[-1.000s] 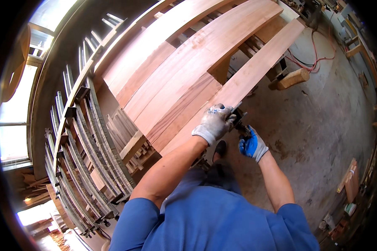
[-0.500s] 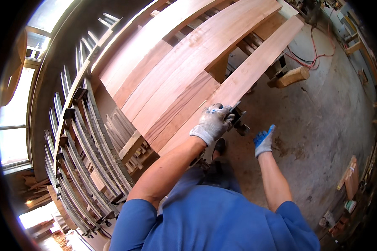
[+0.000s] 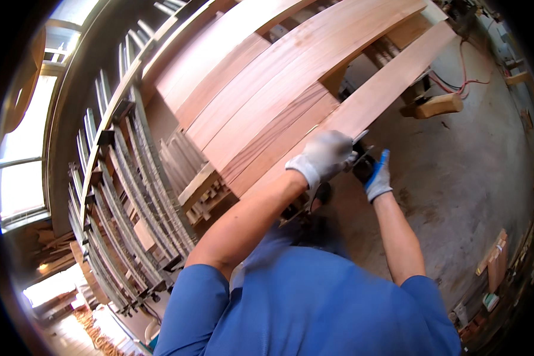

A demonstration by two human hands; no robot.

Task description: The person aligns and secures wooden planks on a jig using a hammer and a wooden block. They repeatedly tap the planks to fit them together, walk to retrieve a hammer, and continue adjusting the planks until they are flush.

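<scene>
Both gloved hands are flanking a dark metal tool [image 3: 364, 161] at a board's edge.
Left hand [image 3: 329, 151], motion-blurred, is hovering over or touching the long narrow board [image 3: 397, 80]; cannot tell which. Right hand [image 3: 380, 177] is pointing fingers upward, blue glove face toward the tool. Wider boards [image 3: 279, 77] are lying leftward; metal bars [image 3: 148, 172] are standing beyond.

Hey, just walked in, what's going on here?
A person in work gloves is handling what looks like a metal clamp at the near edge of some wooden boards laid side by side. The left hand is at the clamp, though blur hides its grip. The right hand is right beside it; I can't tell whether it's touching.
</scene>
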